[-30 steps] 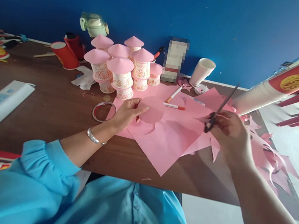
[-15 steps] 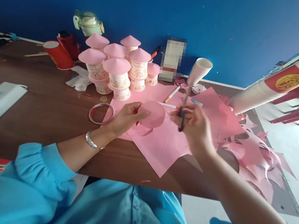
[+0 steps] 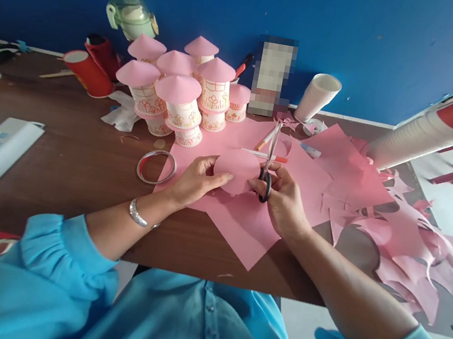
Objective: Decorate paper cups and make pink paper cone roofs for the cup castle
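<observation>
Over the pink sheets, right hand (image 3: 284,199) grips scissors (image 3: 269,159) beside paper circle (image 3: 237,170)

pink-roofed cup houses (image 3: 177,100), upper centre: I count 7 | red cups (image 3: 89,71), upper left: 2 | markers (image 3: 264,155) on my pink sheets: 3 | scissors (image 3: 270,159): 1 | tape ring (image 3: 156,166): 1

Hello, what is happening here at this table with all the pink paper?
A person in a blue shirt is doing paper craft at a brown table. The left hand holds a pink paper circle, and the right hand holds scissors at its edge, blades pointing away. Pink paper sheets lie under the hands, offcuts on the right. Behind stand paper cups with pink cone roofs.
</observation>
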`<state>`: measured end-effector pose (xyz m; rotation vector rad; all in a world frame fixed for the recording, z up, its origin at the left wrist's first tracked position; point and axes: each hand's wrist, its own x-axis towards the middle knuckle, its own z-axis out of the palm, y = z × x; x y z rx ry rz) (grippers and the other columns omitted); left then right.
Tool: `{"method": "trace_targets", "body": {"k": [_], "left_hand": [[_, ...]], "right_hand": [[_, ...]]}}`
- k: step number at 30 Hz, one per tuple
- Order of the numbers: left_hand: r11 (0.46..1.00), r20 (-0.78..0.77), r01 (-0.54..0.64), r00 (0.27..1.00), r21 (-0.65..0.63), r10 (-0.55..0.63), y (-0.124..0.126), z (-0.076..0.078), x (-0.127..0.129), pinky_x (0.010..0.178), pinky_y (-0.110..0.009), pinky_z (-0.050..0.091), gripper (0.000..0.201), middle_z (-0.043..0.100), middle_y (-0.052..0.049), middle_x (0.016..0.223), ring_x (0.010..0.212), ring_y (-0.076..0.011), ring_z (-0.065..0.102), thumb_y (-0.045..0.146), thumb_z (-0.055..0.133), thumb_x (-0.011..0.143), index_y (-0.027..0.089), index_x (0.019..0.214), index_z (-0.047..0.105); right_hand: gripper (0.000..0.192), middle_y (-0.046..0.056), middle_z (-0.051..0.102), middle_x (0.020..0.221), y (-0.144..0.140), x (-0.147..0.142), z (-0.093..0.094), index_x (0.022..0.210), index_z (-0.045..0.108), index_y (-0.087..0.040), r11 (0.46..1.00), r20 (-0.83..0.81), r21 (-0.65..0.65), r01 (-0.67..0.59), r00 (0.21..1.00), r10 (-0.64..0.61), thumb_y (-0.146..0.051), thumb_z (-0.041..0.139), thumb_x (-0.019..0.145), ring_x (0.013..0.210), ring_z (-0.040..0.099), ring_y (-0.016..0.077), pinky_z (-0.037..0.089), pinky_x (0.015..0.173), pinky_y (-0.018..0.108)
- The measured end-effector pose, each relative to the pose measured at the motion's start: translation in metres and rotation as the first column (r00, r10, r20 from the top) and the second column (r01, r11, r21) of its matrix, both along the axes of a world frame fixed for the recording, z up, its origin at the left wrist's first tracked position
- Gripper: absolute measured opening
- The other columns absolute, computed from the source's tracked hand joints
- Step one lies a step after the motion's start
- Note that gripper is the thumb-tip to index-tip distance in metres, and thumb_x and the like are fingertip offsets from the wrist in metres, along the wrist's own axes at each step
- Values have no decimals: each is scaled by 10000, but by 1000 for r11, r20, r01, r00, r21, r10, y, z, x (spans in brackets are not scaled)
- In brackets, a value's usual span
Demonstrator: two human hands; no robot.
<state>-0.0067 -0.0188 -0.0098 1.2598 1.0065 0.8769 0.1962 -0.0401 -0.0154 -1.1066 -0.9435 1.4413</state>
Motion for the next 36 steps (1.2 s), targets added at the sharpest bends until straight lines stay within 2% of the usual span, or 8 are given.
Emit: {"method": "trace_targets", "body": {"k": [6, 15, 19, 21, 23, 26, 30, 36], "left_hand": [[1000, -14, -1, 1000, -5, 1, 0, 4, 1, 478, -244, 359, 312, 532, 35, 605, 510, -95, 440, 428, 810, 766, 177, 778, 625], [1000, 0, -20, 1000, -8, 20, 0, -1, -1, 479, -240, 362, 326, 574, 24, 640, 517, -93, 448, 461, 815, 792, 169, 833, 675], [998, 57, -55, 997, -24, 56, 2, -4, -2, 492, -233, 374, 339, 592, 21, 676, 539, -90, 447, 460, 838, 781, 169, 860, 683], [995, 95, -87, 991, -40, 91, 4, -7, -4, 495, -230, 377, 348, 606, 16, 694, 548, -92, 462, 463, 850, 776, 175, 863, 677], [991, 115, -127, 984, -48, 132, 7, -8, -7, 492, -230, 375, 358, 614, 13, 699, 547, -95, 477, 470, 857, 767, 180, 845, 661], [982, 129, -191, 973, -13, 191, 13, -6, -12, 483, -231, 367, 370, 594, 19, 665, 533, -93, 473, 475, 860, 756, 184, 787, 634], [978, 159, -209, 967, 30, 201, 17, -1, -17, 518, -235, 412, 364, 591, 21, 651, 546, -91, 479, 477, 861, 756, 176, 779, 657], [988, 191, -156, 970, 8, 151, 17, 2, -19, 515, -220, 392, 353, 611, 18, 720, 587, -89, 487, 451, 882, 740, 171, 867, 709]], "right_hand": [[536, -71, 657, 743, -1, 4, -1, 985, 634, -269, 1000, 28, -2, -11, 1000, 11, -395, 965, 582, 684, 621, 140, 480, 638, 286], [555, -76, 630, 724, -2, 2, -3, 990, 624, -269, 999, 34, -18, -27, 999, 28, -422, 970, 583, 667, 613, 137, 458, 616, 277], [510, -41, 664, 804, -2, 7, -1, 1031, 647, -258, 999, 101, 47, -1, 995, -3, -504, 923, 679, 709, 630, 140, 469, 639, 280], [487, -27, 673, 780, -2, 13, 3, 1042, 652, -252, 997, 171, 83, 3, 985, -17, -544, 887, 731, 718, 634, 152, 462, 630, 281], [475, -19, 680, 743, -1, 20, 9, 1027, 656, -250, 995, 260, 89, -35, 965, 10, -561, 876, 744, 702, 624, 160, 447, 603, 282], [489, -1, 709, 764, 4, 31, 16, 988, 691, -240, 987, 382, 46, -153, 916, 124, -562, 913, 694, 699, 631, 169, 466, 618, 299], [523, 28, 729, 769, 10, 41, 20, 944, 763, -203, 951, 460, -10, -308, 844, 278, -556, 965, 614, 717, 639, 180, 513, 683, 336], [430, 25, 727, 751, 10, 43, 21, 921, 840, -206, 936, 489, -9, -351, 815, 310, -470, 972, 608, 698, 626, 166, 545, 691, 342]]}}
